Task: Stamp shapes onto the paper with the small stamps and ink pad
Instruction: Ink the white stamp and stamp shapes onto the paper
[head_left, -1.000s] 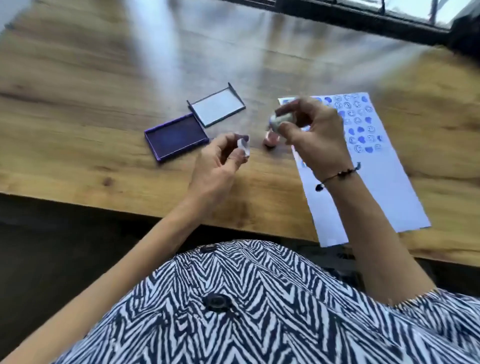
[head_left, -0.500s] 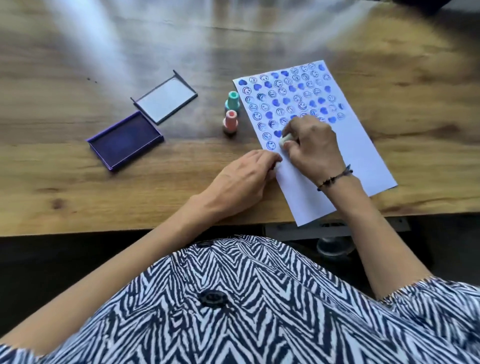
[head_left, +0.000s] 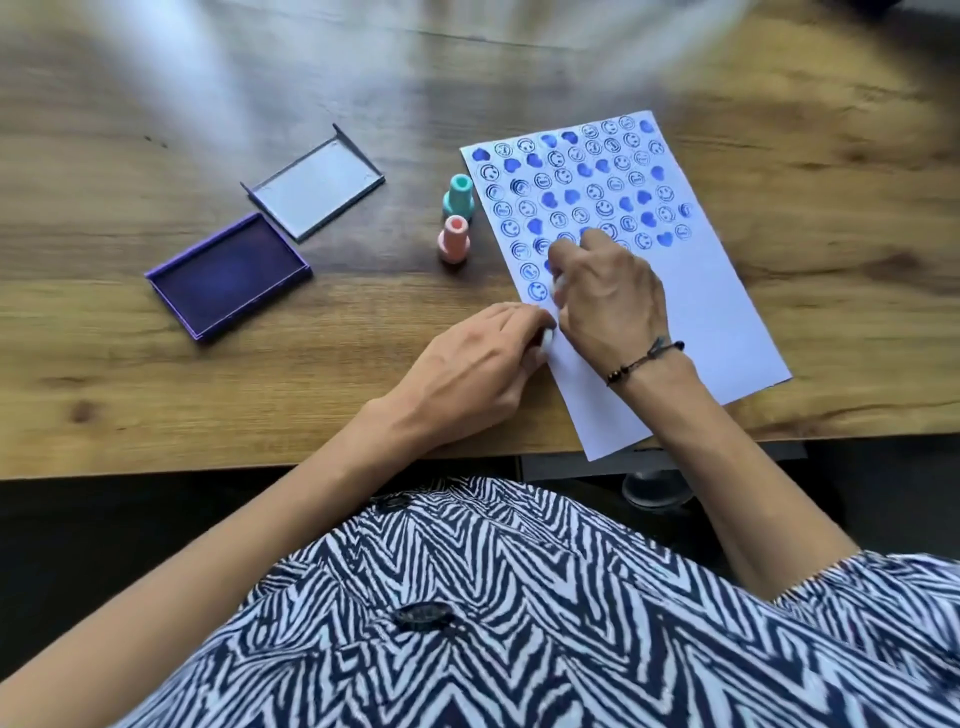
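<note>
1. We press a stamp (head_left: 559, 283) onto the paper (head_left: 727, 312), low in the left column of blue prints; only a pale sliver of it shows under our right hand (head_left: 608, 291), whose fingers are curled tight around it.
2. We judge the stamp light, hard and smooth: best pinched at the narrow neck and pushed straight down, as a tilt would likely print half a face.
3. Our left hand (head_left: 483, 364) rests at the paper's left edge, fingers bent together around a small white piece (head_left: 545, 347); it may be a stamp cap, but we cannot tell.
4. The paper lies at a slant on the table (head_left: 156, 364), its near corner overhanging the table's front edge. We take it to be thin and limp, quick to slide on the smooth wood, so a flat palm on a bare patch should serve better than a pinch.
5. Rows of smileys and hearts fill the upper half; the lower half is blank. Fresh ink probably smears, so we would keep our wrists off the newest prints.
6. Two spare stamps stand upright just left of the paper: a teal one (head_left: 459, 196) farther off, a pink one (head_left: 454, 240) nearer.
7. Farther left, the ink pad (head_left: 228, 275) sits open, with its lid (head_left: 314, 189) lying just beyond it.
</note>
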